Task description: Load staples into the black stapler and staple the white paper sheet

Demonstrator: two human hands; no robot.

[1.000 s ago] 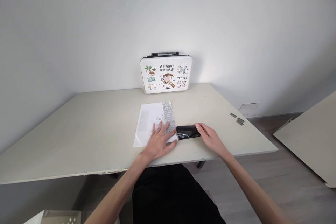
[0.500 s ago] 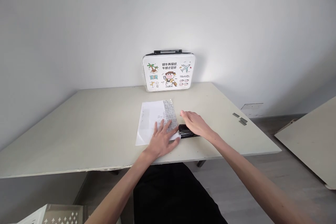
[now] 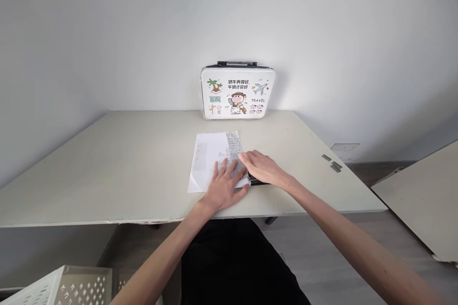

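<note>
A stack of printed paper sheets [image 3: 211, 145] lies on the table, with a dark brick-like pattern along its right side. My left hand [image 3: 223, 191] is flat on the lower right part of the paper, its fingers spread. At the right edge of the sheets sits a black stapler [image 3: 259, 182], mostly covered by my right hand [image 3: 263, 167]. The right hand is closed over the stapler's top, fingers together, pressing on it. The stapler's front end meets the paper's edge; how far the sheets reach into it is hidden.
Several grey staple strips [image 3: 332, 164] lie near the right edge of the table [image 3: 143, 167]. Against the wall stands a white case [image 3: 238, 95] with cartoon prints and a black handle. A white perforated basket [image 3: 84, 286] is below at the lower left, and another board [image 3: 425, 200] stands at the right.
My right hand has shifted forward and left over the stapler, hiding its top, which showed before. The left hand stays flat on the paper. The view has moved slightly.
</note>
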